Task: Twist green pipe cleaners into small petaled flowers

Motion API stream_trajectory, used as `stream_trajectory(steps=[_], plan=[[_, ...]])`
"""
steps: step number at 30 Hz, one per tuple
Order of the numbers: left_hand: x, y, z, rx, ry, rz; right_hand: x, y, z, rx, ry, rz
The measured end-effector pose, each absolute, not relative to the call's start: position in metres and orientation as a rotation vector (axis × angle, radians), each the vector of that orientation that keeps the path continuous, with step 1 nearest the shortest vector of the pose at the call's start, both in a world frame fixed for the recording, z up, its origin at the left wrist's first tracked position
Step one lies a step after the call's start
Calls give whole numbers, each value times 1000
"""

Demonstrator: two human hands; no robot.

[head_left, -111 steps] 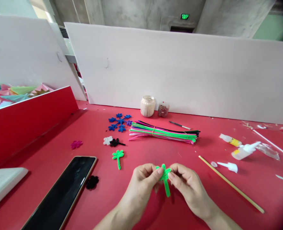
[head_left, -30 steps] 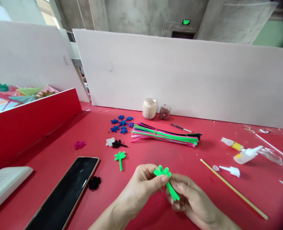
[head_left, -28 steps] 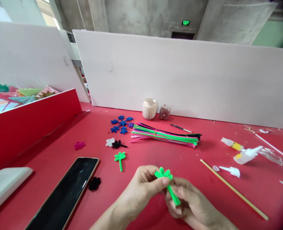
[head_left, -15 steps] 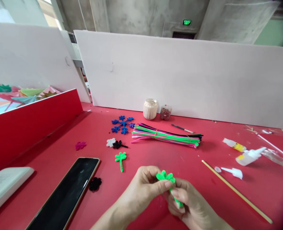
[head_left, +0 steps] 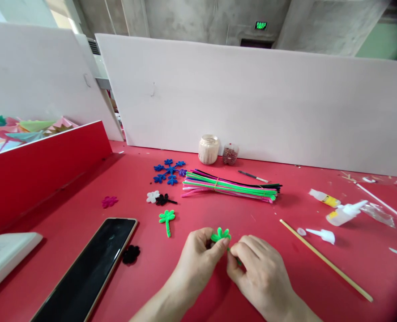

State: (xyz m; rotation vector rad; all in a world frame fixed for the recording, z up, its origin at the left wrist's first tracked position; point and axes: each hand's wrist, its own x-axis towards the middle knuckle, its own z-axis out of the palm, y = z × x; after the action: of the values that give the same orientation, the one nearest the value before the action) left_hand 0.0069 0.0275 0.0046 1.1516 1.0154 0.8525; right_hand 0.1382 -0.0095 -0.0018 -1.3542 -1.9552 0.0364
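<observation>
Between thumb and fingers, my left hand (head_left: 200,255) pinches a green pipe-cleaner flower (head_left: 221,235), its petals sticking up above the thumb. My right hand (head_left: 260,268) is closed on the flower's green stem, most of which is hidden behind the fingers. A finished-looking green flower with a twisted stem (head_left: 167,220) lies to the left of my hands. Beyond them rests a banded bundle of colored pipe cleaners (head_left: 232,185). Blue flowers joined in a cluster (head_left: 170,172), a white flower (head_left: 152,197) and a black flower with a stem (head_left: 164,200) lie farther left.
A phone (head_left: 87,268), a white box-shaped object (head_left: 8,257), a black flower (head_left: 131,254) and a magenta flower (head_left: 109,201) lie left. Jars (head_left: 208,150) stand by the white partition (head_left: 252,98). Glue bottles (head_left: 344,214) and a wooden stick (head_left: 326,259) lie right.
My right hand has turned over, its back now facing up, and the green stem is more hidden. Both hands still hold the flower. The view has shifted slightly.
</observation>
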Motion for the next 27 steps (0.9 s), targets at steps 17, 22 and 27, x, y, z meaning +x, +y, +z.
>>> stream_trajectory(steps=[17, 22, 27], plan=[[0, 26, 12, 1288, 832, 803, 137, -13, -6, -1059, -995, 1632], [6, 26, 3, 1391, 1035, 812, 138, -10, -6, -1307, -1876, 233], [9, 27, 1, 1260, 1052, 904, 137, -7, -8, -1283, -1988, -98]])
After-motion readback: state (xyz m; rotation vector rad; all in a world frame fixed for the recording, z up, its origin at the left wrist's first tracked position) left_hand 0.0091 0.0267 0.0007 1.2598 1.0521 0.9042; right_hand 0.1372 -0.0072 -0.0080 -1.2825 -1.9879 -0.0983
